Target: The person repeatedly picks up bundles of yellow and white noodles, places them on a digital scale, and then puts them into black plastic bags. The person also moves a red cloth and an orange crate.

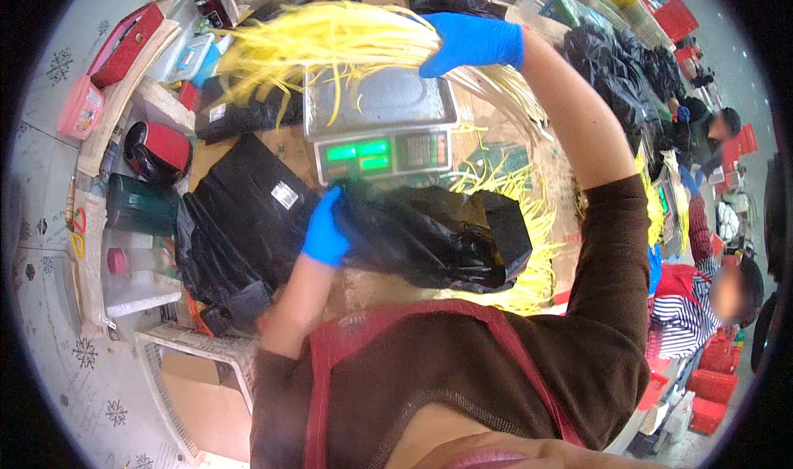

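Note:
My right hand [474,45], in a blue glove, grips a bundle of yellow chives [334,35] above a digital scale. Their yellow leaves fan out to the left, and pale stems trail on the other side of the hand. Beneath them is the bare metal pan of the scale [381,100], with its green display lit. My left hand [326,233], also gloved in blue, holds the edge of a black plastic bag [427,240] in front of the scale; its fingertips are hidden. More yellow chives [539,233] lie to the right of that bag.
Another black bag with a white label [248,215] lies at the left. A side shelf carries a red and black container [159,152], a dark green box [141,204] and a pink-capped bottle [139,261]. Black bags [619,79] are heaped at the right. Co-workers [687,308] sit beyond.

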Available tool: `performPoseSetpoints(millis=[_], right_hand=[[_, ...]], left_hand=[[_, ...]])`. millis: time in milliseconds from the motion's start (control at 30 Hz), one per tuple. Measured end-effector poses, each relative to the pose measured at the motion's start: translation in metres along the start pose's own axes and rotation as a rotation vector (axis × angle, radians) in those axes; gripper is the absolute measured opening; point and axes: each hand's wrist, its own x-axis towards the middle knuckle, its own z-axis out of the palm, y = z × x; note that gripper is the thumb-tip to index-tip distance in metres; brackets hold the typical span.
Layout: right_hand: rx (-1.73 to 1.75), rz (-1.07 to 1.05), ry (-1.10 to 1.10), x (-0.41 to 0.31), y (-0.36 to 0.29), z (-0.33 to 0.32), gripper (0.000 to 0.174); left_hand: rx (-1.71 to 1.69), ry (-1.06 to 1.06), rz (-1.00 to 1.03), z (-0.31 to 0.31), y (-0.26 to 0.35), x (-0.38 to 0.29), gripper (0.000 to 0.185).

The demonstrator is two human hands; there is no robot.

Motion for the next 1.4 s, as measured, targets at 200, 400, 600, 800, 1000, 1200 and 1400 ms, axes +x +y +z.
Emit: performPoseSetpoints(millis=[200,400,600,800,1000,1200,1400], right_hand=[[0.360,0.289,-0.349,-0.079,-0.013,0.146,0.047],[0.304,0.032,-0.013,-0.093,0.028,0.303,0.070],[0.385,-0.090,0.163,-0.084,0.015,0.330,0.050],[0.560,-0.022,0.331,-0.085,-0.008,0.350,0.045],[-0.497,-0.119,0.320,-0.169,-0.082,0.260,0.043],[0.042,-0.086,0.714,-0.211,-0.057,0.255,0.065],[-0.217,0.967,0.637,-0.263,0.029,0.228,0.028]], left_hand=[[0.442,0.017,0.284,-0.024,0.009,0.012,0.041],[0.937,-0.036,0.448,0.009,0.039,-0.054,0.033],[1.915,-0.003,0.906,0.144,0.048,-0.123,0.032],[1.874,-0.148,1.238,0.262,0.011,-0.176,0.042],[1.372,-0.128,0.567,0.253,0.031,-0.175,0.039],[1.088,-0.479,0.315,0.276,0.004,-0.189,0.047],[0.687,-0.262,0.646,0.234,0.067,-0.189,0.041]])
